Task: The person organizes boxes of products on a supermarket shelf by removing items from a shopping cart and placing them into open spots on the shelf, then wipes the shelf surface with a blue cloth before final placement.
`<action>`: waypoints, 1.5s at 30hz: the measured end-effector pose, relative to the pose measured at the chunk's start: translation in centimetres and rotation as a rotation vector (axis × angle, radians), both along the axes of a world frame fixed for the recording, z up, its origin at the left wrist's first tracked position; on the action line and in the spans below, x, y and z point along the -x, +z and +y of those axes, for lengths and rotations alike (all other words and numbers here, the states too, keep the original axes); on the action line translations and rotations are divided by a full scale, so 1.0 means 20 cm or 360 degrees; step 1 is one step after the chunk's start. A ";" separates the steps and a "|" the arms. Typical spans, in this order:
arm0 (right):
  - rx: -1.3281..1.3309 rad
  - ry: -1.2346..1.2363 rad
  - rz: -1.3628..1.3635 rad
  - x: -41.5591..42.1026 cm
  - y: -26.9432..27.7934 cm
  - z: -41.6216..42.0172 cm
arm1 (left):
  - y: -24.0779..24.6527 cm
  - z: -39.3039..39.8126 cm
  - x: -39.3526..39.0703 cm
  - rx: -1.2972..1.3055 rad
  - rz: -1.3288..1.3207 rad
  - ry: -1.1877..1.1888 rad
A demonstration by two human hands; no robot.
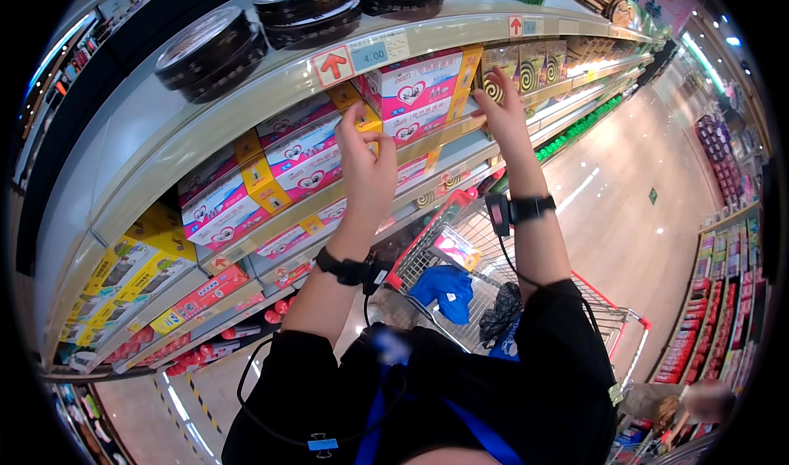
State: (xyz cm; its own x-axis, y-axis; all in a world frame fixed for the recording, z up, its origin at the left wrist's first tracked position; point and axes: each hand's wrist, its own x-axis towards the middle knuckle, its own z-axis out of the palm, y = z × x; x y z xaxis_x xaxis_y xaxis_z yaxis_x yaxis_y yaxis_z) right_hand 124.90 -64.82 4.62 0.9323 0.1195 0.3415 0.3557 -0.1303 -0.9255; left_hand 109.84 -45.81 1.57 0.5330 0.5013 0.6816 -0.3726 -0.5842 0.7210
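Note:
My left hand is raised in front of the shelf, its fingers curled and apart, with nothing in it. Its fingertips are close to a row of pink-and-white cartons with yellow ends; whether they touch is unclear. Two similar cartons sit stacked between my hands and jut forward of that row. My right hand hovers off the stack's right end, thumb and fingers spread, also holding nothing. Behind its fingers stand boxes with a spiral coil picture.
A wire shopping cart stands below my arms, holding a pink-and-white box, a blue cloth or bag and a black plastic bag. Round black tins rest on the upper shelf. Another person is at the lower right.

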 end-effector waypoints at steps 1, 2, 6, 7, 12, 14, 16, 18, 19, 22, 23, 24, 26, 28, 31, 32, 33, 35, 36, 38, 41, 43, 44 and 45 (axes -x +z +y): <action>-0.0013 0.0082 0.0101 -0.02 0.06 0.03 | 0.02 0.01 -0.01 0.0133 0.0134 -0.0082; -0.0024 0.0162 0.0203 -0.04 0.11 0.04 | 0.04 0.00 -0.04 0.0265 0.0268 -0.0169; 0.0099 0.0273 0.0273 -0.04 0.16 0.12 | 0.06 0.07 -0.07 0.0182 0.0555 -0.0371; 0.0102 0.0260 0.0284 -0.02 0.16 0.12 | 0.08 0.07 -0.06 0.0129 0.0560 -0.0386; -0.0191 0.0260 -0.0062 0.18 0.12 0.05 | 0.10 0.04 0.09 0.0033 0.0386 -0.0434; -0.0249 0.0214 -0.0077 0.28 0.05 -0.04 | 0.11 0.03 0.16 -0.0045 0.0389 -0.0495; -0.0248 0.0084 -0.0056 0.46 -0.02 -0.17 | 0.11 -0.03 0.25 -0.0076 0.0361 -0.0548; -0.0231 -0.0065 -0.0036 0.59 -0.12 -0.32 | 0.12 -0.06 0.29 -0.0121 0.0584 -0.0690; -0.0213 -0.0142 -0.0053 0.63 -0.17 -0.39 | 0.11 -0.09 0.29 -0.0143 0.0685 -0.0757; -0.0123 -0.0201 0.0237 0.75 -0.36 -0.64 | -0.02 -0.25 0.23 -0.0041 0.0839 -0.0970; -0.0131 -0.0214 0.0397 0.76 -0.48 -0.71 | -0.09 -0.31 0.21 -0.0031 0.0933 -0.1017; -0.0073 -0.0282 0.0468 0.80 -0.60 -0.78 | -0.20 -0.39 0.17 0.0002 0.1010 -0.1018; 0.0026 -0.0382 0.0644 0.86 -0.84 -0.88 | -0.45 -0.50 0.11 0.0029 0.1231 -0.1081; 0.0141 -0.0469 0.0875 0.94 -1.11 -0.98 | -0.62 -0.63 0.07 0.0220 0.1471 -0.1150; 0.0151 -0.0405 0.1204 1.01 -1.48 -1.09 | -1.04 -0.76 0.02 0.0541 0.1865 -0.1176; 0.0165 -0.0473 0.1271 1.02 -1.59 -1.10 | -1.18 -0.80 0.02 0.0656 0.1963 -0.1212; 0.0138 -0.0464 0.1289 1.01 -1.74 -1.13 | -1.32 -0.85 0.00 0.0772 0.2054 -0.1245; 0.0098 -0.0448 0.1345 1.01 -2.03 -1.19 | -1.54 -0.92 -0.03 0.0936 0.2306 -0.1211; 0.0136 -0.0463 0.1375 0.99 -2.14 -1.21 | -1.64 -0.94 -0.06 0.0977 0.2460 -0.1136; -0.0046 -0.0429 0.1494 0.93 -2.32 -1.22 | -1.92 -0.94 -0.06 0.1079 0.2587 -0.1016; -0.0141 -0.0274 0.1893 0.76 -2.40 -1.21 | -2.01 -1.04 -0.18 0.1006 0.2463 -0.0945; -0.0233 -0.0249 0.2029 0.65 -2.46 -1.16 | -2.07 -1.05 -0.28 0.0933 0.2503 -0.0874; -0.0327 -0.0186 0.2088 0.59 -2.45 -1.15 | -2.11 -1.04 -0.33 0.0903 0.2517 -0.0832; -0.0428 -0.0133 0.2145 0.54 -2.46 -1.14 | -2.13 -1.04 -0.38 0.1007 0.2507 -0.0846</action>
